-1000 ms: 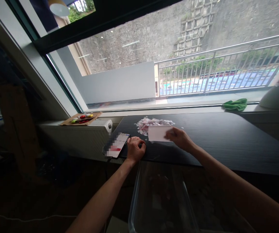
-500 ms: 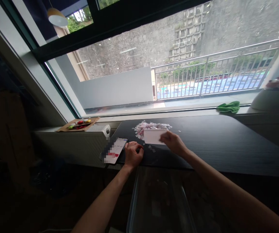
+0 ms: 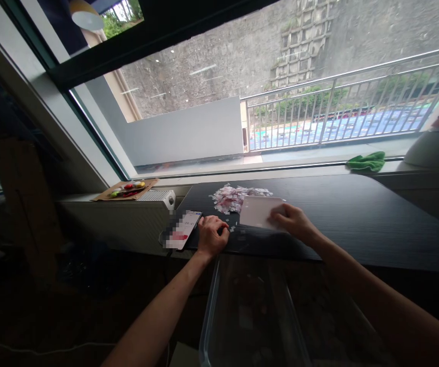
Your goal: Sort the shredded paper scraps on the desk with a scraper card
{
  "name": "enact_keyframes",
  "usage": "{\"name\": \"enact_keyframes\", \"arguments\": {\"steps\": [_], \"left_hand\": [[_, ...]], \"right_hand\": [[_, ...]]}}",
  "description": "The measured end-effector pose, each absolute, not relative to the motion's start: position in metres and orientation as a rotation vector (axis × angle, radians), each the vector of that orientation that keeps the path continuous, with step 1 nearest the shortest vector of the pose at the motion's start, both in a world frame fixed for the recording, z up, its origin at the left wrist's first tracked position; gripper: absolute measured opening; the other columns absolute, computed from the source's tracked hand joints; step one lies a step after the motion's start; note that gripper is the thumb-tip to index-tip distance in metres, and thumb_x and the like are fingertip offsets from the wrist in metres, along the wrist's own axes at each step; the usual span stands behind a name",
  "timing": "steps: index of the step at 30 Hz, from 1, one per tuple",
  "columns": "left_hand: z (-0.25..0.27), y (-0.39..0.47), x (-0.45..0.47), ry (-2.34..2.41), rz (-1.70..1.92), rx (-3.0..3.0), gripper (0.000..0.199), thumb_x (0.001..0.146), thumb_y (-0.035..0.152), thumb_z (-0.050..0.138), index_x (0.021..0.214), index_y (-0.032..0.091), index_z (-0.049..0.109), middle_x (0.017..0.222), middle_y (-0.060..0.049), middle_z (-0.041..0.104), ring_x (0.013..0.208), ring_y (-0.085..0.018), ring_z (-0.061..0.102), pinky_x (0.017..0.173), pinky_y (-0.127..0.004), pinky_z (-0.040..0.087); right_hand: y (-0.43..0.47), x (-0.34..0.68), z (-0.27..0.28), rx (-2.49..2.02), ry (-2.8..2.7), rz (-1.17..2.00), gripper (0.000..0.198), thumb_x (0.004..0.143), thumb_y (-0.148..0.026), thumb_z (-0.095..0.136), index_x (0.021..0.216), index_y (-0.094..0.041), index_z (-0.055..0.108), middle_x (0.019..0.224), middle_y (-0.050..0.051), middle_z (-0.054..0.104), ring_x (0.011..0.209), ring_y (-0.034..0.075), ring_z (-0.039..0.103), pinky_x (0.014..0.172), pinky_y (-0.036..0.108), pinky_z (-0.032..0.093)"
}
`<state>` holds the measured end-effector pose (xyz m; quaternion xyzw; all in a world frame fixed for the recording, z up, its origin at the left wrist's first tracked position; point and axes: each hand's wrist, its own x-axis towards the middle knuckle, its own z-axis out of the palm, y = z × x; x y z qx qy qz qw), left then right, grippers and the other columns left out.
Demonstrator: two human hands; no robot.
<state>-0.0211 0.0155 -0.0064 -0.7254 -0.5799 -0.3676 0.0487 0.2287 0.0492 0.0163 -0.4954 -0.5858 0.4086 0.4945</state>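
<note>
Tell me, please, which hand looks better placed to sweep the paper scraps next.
The right hand, probably: it holds the white card close to the paper scraps. The left hand rests on the table beside the phone.

- Daylight enters by window (image 3: 204, 71); room dim, lower left near-black.
- Window: pale glare streaks.
- Right hand (image 3: 293, 220): slight blur.
- Phone (image 3: 189, 224): left side pixelated.
- Frame edges: wide-angle stretch.

A wide, dark-framed window (image 3: 219, 76) lights a black table (image 3: 349, 214), a pale radiator (image 3: 127, 219) standing at its left.
</note>
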Motion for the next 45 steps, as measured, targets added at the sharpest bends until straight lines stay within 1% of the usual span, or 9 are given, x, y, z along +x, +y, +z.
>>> {"name": "enact_keyframes", "arguments": {"steps": [3, 7, 16, 23, 28, 36, 39, 42, 45], "left_hand": [[-0.006, 0.016, -0.021, -1.768, -1.128, -2.214, 0.015, 0.071, 0.014, 0.057, 0.067, 0.022, 0.068, 0.079, -0.003, 0.068, 0.097, -0.024, 0.060, 0.102, -0.047, 0.034], [-0.005, 0.015, -0.021, -1.769, -1.140, -2.226, 0.017, 0.070, 0.013, 0.055, 0.064, 0.023, 0.067, 0.077, -0.002, 0.067, 0.094, -0.022, 0.060, 0.101, -0.046, 0.035], [-0.004, 0.015, -0.020, -1.791, -1.147, -2.231, 0.016, 0.069, 0.013, 0.055, 0.063, 0.022, 0.066, 0.076, -0.002, 0.067, 0.093, -0.022, 0.060, 0.102, -0.046, 0.035], [-0.003, 0.015, -0.018, -1.795, -1.131, -2.215, 0.016, 0.070, 0.012, 0.056, 0.063, 0.023, 0.066, 0.076, -0.002, 0.067, 0.093, -0.022, 0.059, 0.102, -0.046, 0.035], [-0.003, 0.014, -0.018, -1.778, -1.102, -2.225, 0.016, 0.070, 0.013, 0.055, 0.063, 0.022, 0.066, 0.077, -0.003, 0.067, 0.094, -0.023, 0.059, 0.102, -0.047, 0.034], [-0.002, 0.013, -0.017, -1.785, -1.002, -2.237, 0.011, 0.069, 0.014, 0.057, 0.070, 0.020, 0.066, 0.084, -0.005, 0.065, 0.099, -0.024, 0.056, 0.103, -0.047, 0.033], [-0.002, 0.012, -0.017, -1.789, -0.995, -2.236, 0.010, 0.069, 0.014, 0.057, 0.069, 0.020, 0.065, 0.084, -0.005, 0.065, 0.099, -0.024, 0.056, 0.104, -0.047, 0.032], [-0.002, 0.013, -0.017, -1.803, -1.006, -2.222, 0.010, 0.069, 0.014, 0.057, 0.067, 0.021, 0.064, 0.083, -0.004, 0.065, 0.098, -0.024, 0.056, 0.103, -0.046, 0.032], [-0.002, 0.013, -0.017, -1.814, -1.008, -2.218, 0.010, 0.070, 0.015, 0.056, 0.066, 0.021, 0.064, 0.080, -0.004, 0.065, 0.096, -0.023, 0.056, 0.101, -0.046, 0.034]], "right_hand": [[0.058, 0.221, 0.019, -1.231, -1.354, 1.040, 0.012, 0.065, -0.025, 0.067, 0.074, -0.017, 0.065, 0.068, 0.001, 0.067, 0.059, 0.014, 0.060, 0.055, 0.024, 0.048], [0.060, 0.213, 0.023, -1.315, -1.409, 1.115, 0.006, 0.065, -0.019, 0.067, 0.069, -0.015, 0.066, 0.061, 0.000, 0.065, 0.054, 0.012, 0.057, 0.049, 0.022, 0.044], [0.043, 0.234, 0.030, -1.397, -1.329, 1.180, 0.003, 0.069, -0.013, 0.066, 0.071, -0.015, 0.067, 0.062, 0.000, 0.068, 0.053, 0.012, 0.058, 0.049, 0.020, 0.045], [0.032, 0.235, 0.028, -1.324, -1.352, 1.352, 0.007, 0.064, -0.015, 0.071, 0.071, -0.015, 0.071, 0.067, 0.002, 0.072, 0.057, 0.014, 0.063, 0.053, 0.023, 0.049], [0.027, 0.235, 0.026, -1.312, -1.349, 1.324, 0.009, 0.062, -0.019, 0.073, 0.071, -0.016, 0.071, 0.067, 0.003, 0.073, 0.058, 0.016, 0.064, 0.052, 0.025, 0.051], [0.005, 0.232, 0.029, -1.264, -1.385, 1.389, 0.012, 0.059, -0.022, 0.074, 0.070, -0.017, 0.070, 0.070, 0.003, 0.073, 0.060, 0.016, 0.064, 0.055, 0.025, 0.051], [0.005, 0.235, 0.030, -1.276, -1.426, 1.315, 0.016, 0.059, -0.024, 0.073, 0.072, -0.016, 0.070, 0.071, 0.003, 0.073, 0.062, 0.017, 0.064, 0.057, 0.026, 0.051], [0.009, 0.236, 0.030, -1.306, -1.426, 1.197, 0.014, 0.060, -0.024, 0.072, 0.070, -0.015, 0.068, 0.068, 0.003, 0.071, 0.060, 0.016, 0.063, 0.056, 0.025, 0.050], [0.009, 0.235, 0.029, -1.306, -1.441, 1.211, 0.013, 0.060, -0.024, 0.071, 0.069, -0.016, 0.067, 0.064, 0.001, 0.070, 0.056, 0.015, 0.061, 0.053, 0.025, 0.049]]}}
